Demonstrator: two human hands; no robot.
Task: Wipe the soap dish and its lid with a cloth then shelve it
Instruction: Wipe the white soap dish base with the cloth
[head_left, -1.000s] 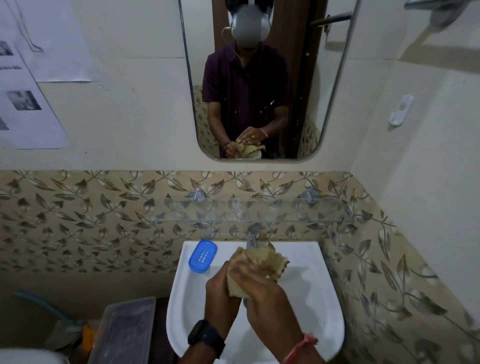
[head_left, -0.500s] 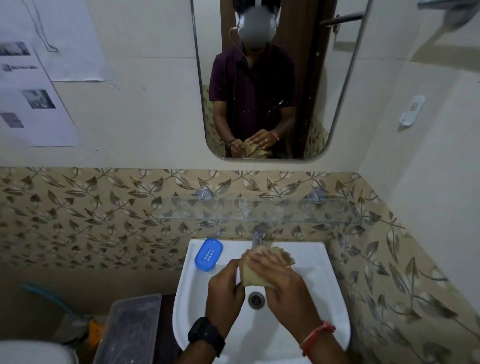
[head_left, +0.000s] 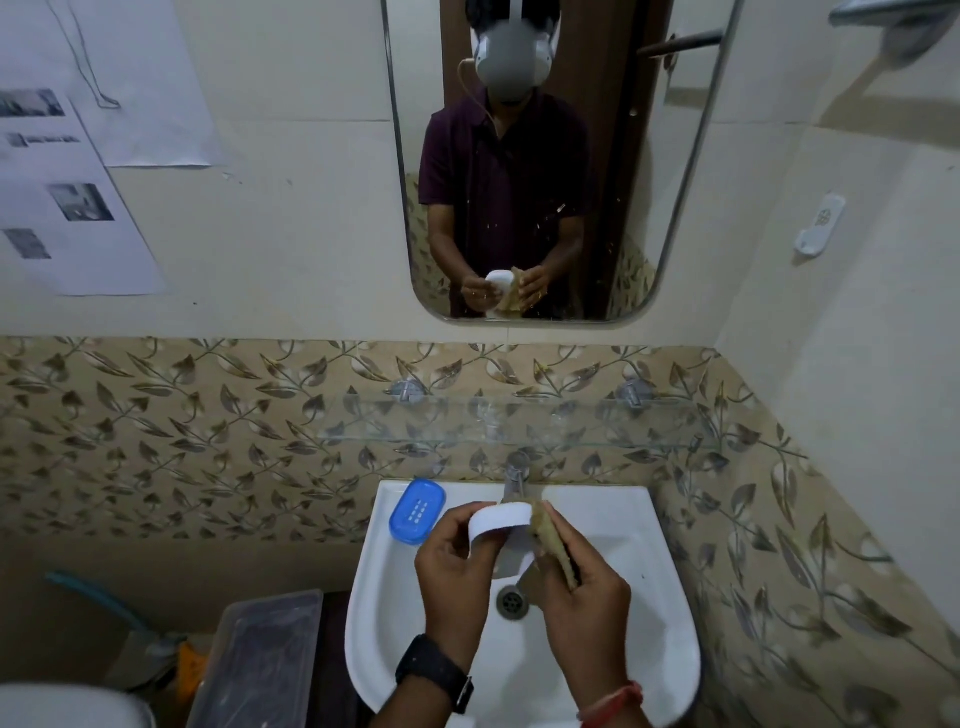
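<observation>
Over the white sink (head_left: 623, 525), just above the drain (head_left: 511, 601), white soap dish (head_left: 500, 522) held on edge between both hands, one long side turned up toward the camera. Left hand (head_left: 452, 564) curled around the dish's left end, thumb across the near face, fingers wrapped behind, clenched on the plastic. Right hand (head_left: 582, 592) closed around a tan cloth (head_left: 553, 540), thumb on the near side and fingers behind, the fabric bunched and pressed against the dish's right end; cannot tell how far the cloth reaches behind the dish. Black watch (head_left: 435, 673) on the left wrist, orange thread band (head_left: 610, 701) on the right.

Blue lid (head_left: 417, 511) lying flat on the sink's back-left corner, slotted face up, well apart from both hands and touched by neither. Tap (head_left: 514, 480) at the middle of the back rim, just behind the raised dish. Glass shelf (head_left: 519, 423) bare on the leaf-patterned tiles (head_left: 182, 415) above the tap. Mirror (head_left: 545, 156) higher up, showing the same grasp from the front: white dish in one hand, cloth in the other. Clear plastic tub (head_left: 254, 660) left of the sink, low down; printed sheets (head_left: 67, 182) stuck to the wall at upper left
</observation>
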